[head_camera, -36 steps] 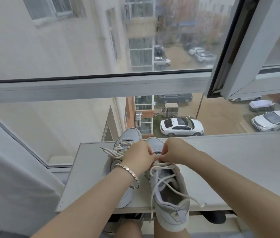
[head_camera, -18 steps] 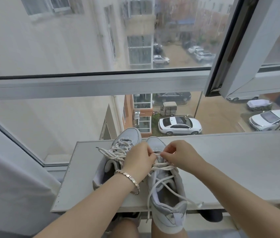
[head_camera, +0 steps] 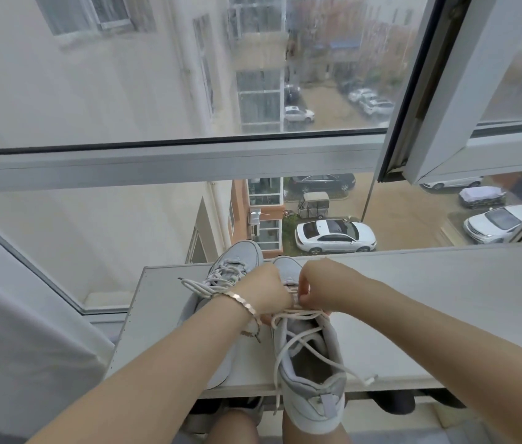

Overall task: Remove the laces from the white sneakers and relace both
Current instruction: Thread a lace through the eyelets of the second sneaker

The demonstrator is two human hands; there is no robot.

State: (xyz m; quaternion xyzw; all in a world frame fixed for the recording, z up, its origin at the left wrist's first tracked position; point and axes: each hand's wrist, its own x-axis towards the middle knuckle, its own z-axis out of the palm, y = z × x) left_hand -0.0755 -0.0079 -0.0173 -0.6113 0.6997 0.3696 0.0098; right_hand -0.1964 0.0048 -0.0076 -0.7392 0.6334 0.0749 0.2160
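Two white-and-grey sneakers stand side by side on a pale shelf [head_camera: 413, 315] by the window, toes pointing away from me. The right sneaker [head_camera: 312, 389] overhangs the shelf's front edge, and its loosened white lace [head_camera: 304, 342] trails across the opening and down past the heel. My left hand [head_camera: 266, 291], with a bracelet on its wrist, is curled on the lace at the upper eyelets. My right hand [head_camera: 319, 290] pinches the same lace just beside it. The left sneaker [head_camera: 237, 261] is still laced, its lace ends lying loose to the left; my left forearm covers its rear half.
Window glass and a grey frame bar [head_camera: 173, 161] rise right behind the shelf, and an open sash [head_camera: 445, 91] hangs at the upper right. A white curtain [head_camera: 13, 347] hangs at the left. Dark shoes [head_camera: 394, 402] sit under the shelf, with my knees below.
Both hands have closed in together on the upper eyelets of the right sneaker. The shoes themselves have hardly shifted.
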